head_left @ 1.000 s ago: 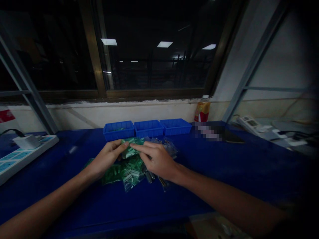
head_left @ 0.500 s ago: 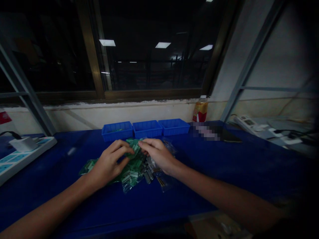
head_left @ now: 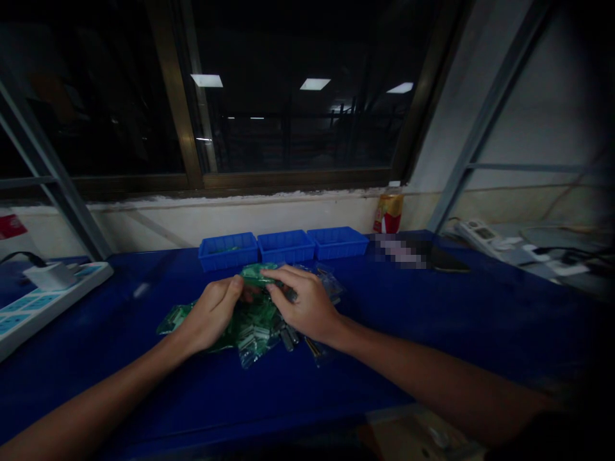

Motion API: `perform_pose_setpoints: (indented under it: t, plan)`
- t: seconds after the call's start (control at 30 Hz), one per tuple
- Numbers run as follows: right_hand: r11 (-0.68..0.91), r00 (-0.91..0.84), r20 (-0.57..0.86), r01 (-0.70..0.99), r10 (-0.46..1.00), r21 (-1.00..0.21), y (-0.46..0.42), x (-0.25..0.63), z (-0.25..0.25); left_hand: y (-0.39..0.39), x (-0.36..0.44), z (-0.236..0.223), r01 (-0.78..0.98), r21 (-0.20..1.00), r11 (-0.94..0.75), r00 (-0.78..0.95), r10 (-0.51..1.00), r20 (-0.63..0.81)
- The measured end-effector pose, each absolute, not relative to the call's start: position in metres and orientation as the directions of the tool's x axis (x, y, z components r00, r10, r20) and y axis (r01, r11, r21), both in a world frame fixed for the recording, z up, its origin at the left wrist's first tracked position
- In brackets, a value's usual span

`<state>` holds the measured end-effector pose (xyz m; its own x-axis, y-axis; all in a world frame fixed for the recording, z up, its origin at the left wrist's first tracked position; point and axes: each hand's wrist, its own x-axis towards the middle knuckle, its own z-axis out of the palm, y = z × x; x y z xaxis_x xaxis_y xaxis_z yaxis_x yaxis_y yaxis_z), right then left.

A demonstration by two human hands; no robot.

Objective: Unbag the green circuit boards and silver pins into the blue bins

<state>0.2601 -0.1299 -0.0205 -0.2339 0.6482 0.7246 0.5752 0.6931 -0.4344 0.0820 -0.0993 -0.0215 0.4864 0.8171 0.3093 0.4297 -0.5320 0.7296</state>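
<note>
Fingers of the left hand (head_left: 214, 312) and right hand (head_left: 307, 302) are clamped on a green translucent plastic packet (head_left: 255, 275) at the centre of the frame, above green plastic bags of small pieces (head_left: 257, 336) on the blue desk (head_left: 269, 403).

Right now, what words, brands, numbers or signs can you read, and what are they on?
No text can be read.
Red-and-gold container by the wall: markings too blurred.
Red patch at far left: pale marks, too small to read.
Pixelated area near the container: obscured.
Green plastic bags: no readable label.
</note>
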Motion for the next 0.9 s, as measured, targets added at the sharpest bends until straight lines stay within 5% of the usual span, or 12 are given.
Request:
perform_pose_setpoints:
  t: [0.13, 0.23, 0.33, 0.43, 0.57, 0.77, 0.9]
  plan:
    - [0.728, -0.251, 0.736, 0.525, 0.628, -0.442, -0.134, 0.26, -0.017, -0.093, 0.085, -0.023, 0.308, 0.886, -0.347, 0.43, 0.881, 0.196]
    - [0.721, -0.28, 0.694, 0.488, 0.663, -0.492, -0.134, 0.26, -0.017, -0.087, 0.085, -0.026, 0.28, 0.855, -0.437, 0.42, 0.856, 0.3]
    - [0.634, -0.231, 0.603, 0.447, 0.764, -0.631, -0.13, 0.259, -0.022, -0.079, 0.082, -0.033, 0.402, 0.66, -0.635, 0.432, 0.767, 0.475]
    - [0.514, -0.123, 0.516, 0.428, 0.848, -0.743, -0.121, 0.258, -0.026, -0.072, 0.078, -0.041, 0.498, 0.325, -0.804, 0.544, 0.581, 0.606]
    - [0.446, -0.056, 0.472, 0.44, 0.88, -0.78, -0.111, 0.26, -0.028, -0.072, 0.076, -0.043, 0.468, 0.1, -0.878, 0.672, 0.428, 0.604]
    - [0.382, -0.052, 0.389, 0.341, 0.92, -0.859, -0.112, 0.256, -0.035, -0.083, 0.079, -0.036, 0.455, 0.137, -0.88, 0.706, 0.45, 0.546]
    - [0.512, -0.061, 0.534, 0.389, 0.843, -0.765, -0.119, 0.255, -0.033, -0.085, 0.08, -0.035, 0.445, 0.222, -0.868, 0.703, 0.492, 0.513]
